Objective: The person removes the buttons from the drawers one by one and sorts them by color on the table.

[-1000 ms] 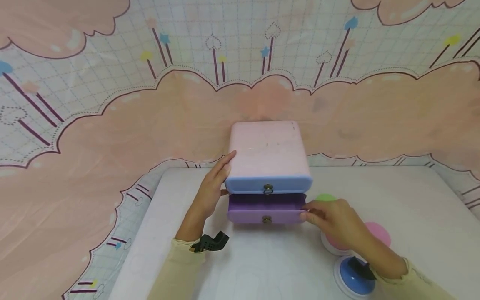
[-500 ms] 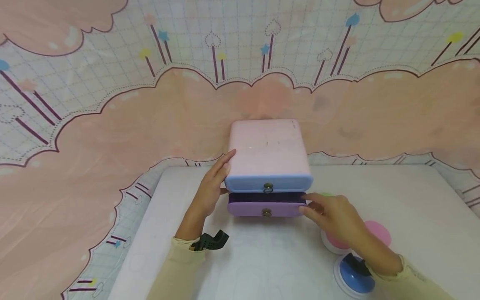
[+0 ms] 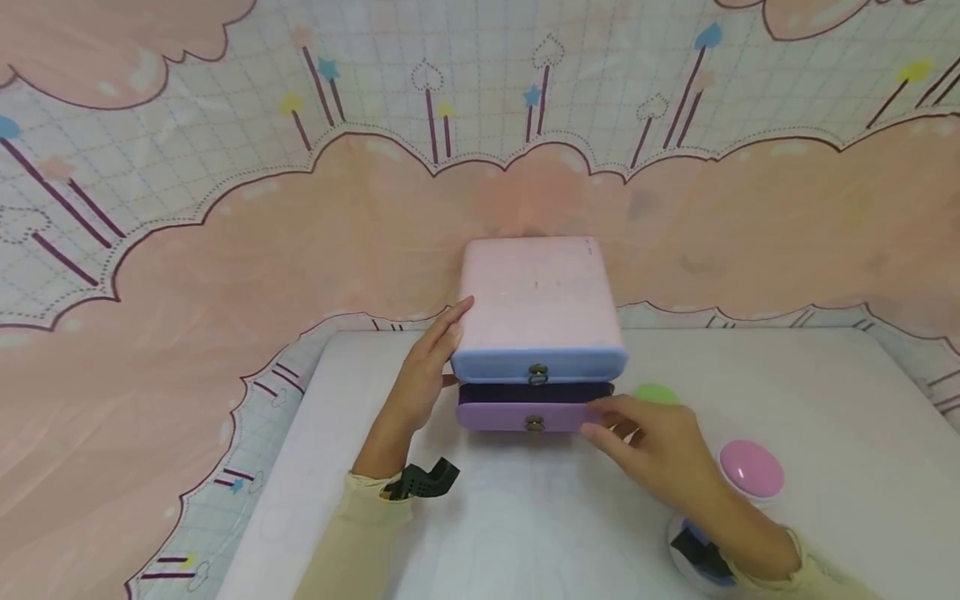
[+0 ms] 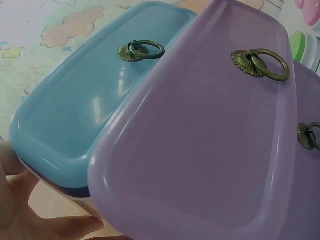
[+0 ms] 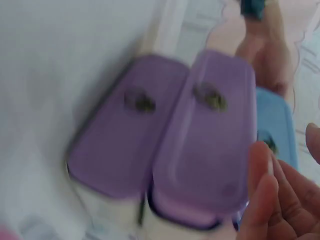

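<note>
A small drawer cabinet [image 3: 536,292] with a pink top stands on the table. Its blue top drawer [image 3: 495,364] is closed. Below it, a purple drawer [image 3: 487,417] stands partly pulled out, a dark gap behind its front. A further purple drawer [image 5: 120,145] shows in the right wrist view, and each front bears a brass ring pull. My left hand [image 3: 420,379] rests along the cabinet's left side, fingers stretched out. At the right end of the partly open drawer is my right hand [image 3: 652,437], fingertips right at its front edge, thumb apart from the fingers.
Several round things with coloured domes on white bases stand at the right: green [image 3: 656,393], pink [image 3: 752,469] and blue [image 3: 697,533], the last partly hidden by my right wrist. A patterned cloth backdrop [image 3: 300,250] hangs behind the white table [image 3: 487,517].
The purple drawer has slid partway in from where it was a second ago. My right hand has since shifted left along its front. My left hand stays in place.
</note>
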Tool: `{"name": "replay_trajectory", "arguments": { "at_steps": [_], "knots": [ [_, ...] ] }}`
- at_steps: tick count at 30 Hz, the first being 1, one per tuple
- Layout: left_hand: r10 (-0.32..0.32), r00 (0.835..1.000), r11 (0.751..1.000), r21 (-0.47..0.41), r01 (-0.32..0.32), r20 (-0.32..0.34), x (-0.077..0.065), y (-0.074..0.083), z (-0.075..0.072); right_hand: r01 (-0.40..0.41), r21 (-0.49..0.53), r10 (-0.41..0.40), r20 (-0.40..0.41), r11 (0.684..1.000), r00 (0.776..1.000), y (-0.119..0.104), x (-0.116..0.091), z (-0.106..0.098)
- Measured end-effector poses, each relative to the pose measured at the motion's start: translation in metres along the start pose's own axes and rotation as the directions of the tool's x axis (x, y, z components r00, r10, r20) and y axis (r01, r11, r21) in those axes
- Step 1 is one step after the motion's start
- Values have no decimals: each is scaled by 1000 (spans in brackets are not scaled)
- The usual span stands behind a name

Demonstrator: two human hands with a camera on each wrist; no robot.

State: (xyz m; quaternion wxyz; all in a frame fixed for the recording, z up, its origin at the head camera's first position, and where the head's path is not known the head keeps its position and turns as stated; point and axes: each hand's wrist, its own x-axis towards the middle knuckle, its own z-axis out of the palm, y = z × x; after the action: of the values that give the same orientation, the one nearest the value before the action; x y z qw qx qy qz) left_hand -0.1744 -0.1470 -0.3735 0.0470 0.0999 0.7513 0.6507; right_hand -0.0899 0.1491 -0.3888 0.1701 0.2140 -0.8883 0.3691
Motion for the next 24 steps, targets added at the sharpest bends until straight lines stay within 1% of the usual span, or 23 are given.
{"name": "replay_trajectory", "arguments": {
  "at_steps": [2,4,7,9,11,17,24],
  "knots": [
    [0,1000,1000,-4,0,-3,0,0,0,-43,67,39,58,997,998,-2,-2,9],
    [-4,1000,1000,-9,4,-6,0,0,-1,-96,131,80,127,987,989,-3,-3,19],
    [-4,1000,1000,-15,4,-9,-1,0,-1,-192,199,142,242,961,960,-2,-6,31],
    [-2,1000,1000,-16,2,-8,-1,0,-1,-244,227,172,297,943,939,-1,-6,37],
    [1,1000,1000,-11,-1,-4,0,0,-1,-272,245,186,324,930,928,1,-7,42],
    [1,1000,1000,-1,-1,2,1,1,0,-300,284,192,352,911,916,2,-6,51],
    [3,1000,1000,-24,-3,-1,1,1,0,-384,345,229,411,857,882,2,-1,59]
  ]
}}
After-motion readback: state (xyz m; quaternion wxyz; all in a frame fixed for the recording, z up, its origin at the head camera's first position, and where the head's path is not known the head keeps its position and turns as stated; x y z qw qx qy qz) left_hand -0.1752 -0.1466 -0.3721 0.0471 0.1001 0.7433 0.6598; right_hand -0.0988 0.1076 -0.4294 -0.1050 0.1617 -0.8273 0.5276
